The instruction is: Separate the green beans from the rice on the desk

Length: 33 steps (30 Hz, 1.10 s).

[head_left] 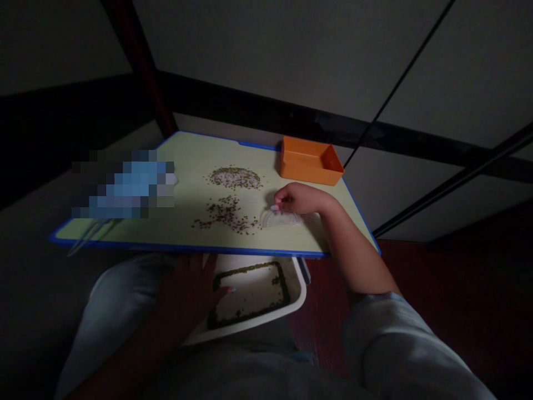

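My right hand (pixel 297 199) is over the pale yellow tabletop (pixel 183 191), its fingers curled and thumb pressed in. Whatever is in the pinch, if anything, is too small or hidden to make out. Under it is a protractor pattern (pixel 281 219). Left of it are a heap of small green and pale grains (pixel 235 178) and a looser scatter of grains (pixel 225 214) nearer me. My left hand (pixel 194 280) is low in shadow by the left side of a white tub (pixel 302 294), fingers apart, thumb stretched over the inside. Dark green grains (pixel 285 286) line the tub's bottom edges.
An orange open box (pixel 312 169) stands at the table's back right corner. A blurred-out blue object (pixel 129 189) lies at the left, with a thin pale loop hanging past the front edge. The table has a blue rim (pixel 137 244). Pale panels (pixel 291 50) rise behind it.
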{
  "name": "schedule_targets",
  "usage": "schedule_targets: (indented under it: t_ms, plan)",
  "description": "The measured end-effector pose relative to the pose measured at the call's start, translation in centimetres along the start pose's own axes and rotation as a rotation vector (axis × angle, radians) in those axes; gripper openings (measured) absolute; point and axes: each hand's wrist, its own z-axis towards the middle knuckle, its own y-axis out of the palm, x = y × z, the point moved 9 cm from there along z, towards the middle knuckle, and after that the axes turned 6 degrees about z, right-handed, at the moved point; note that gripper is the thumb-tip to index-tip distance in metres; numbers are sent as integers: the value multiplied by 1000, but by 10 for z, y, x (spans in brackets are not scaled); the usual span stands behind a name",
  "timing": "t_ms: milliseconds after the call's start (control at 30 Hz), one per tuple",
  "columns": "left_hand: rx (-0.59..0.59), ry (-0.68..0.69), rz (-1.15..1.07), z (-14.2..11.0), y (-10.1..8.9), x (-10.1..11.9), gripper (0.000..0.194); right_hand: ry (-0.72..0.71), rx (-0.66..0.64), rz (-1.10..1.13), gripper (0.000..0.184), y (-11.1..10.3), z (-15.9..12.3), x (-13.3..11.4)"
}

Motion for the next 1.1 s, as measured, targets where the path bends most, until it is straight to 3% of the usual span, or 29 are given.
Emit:
schedule_targets:
  t_ms: [167, 267, 367, 500, 633, 733, 833, 933, 1100]
  plan:
    - [-52, 33, -96, 20, 0, -1, 54, 2, 2, 5, 15, 0, 1, 1]
    - [-10, 101, -139, 31, 1, 1, 40, 2, 2, 0, 16, 0, 1, 2]
    - [-24, 142, -116, 33, 11, -2, 33, 7, 2, -8, 15, 0, 1, 3]
    - [-58, 178, -168, 31, 19, -11, 42, 7, 0, -2, 16, 1, 1, 4]
    - [-89, 261, -224, 25, 13, -8, 49, 12, 3, -8, 16, 0, 2, 8]
    - [-111, 237, -215, 17, 8, -2, 54, 15, 6, -6, 16, -1, 2, 9]
    - [-31, 152, -109, 8, -3, 4, 44, 13, 2, 4, 16, 0, 3, 9]
    - [78, 98, -61, -1, -13, 13, 62, 7, 5, -2, 17, 0, 3, 9]
    - [185, 127, -86, -8, -15, 23, 76, -1, 2, -16, 18, 1, 4, 10]
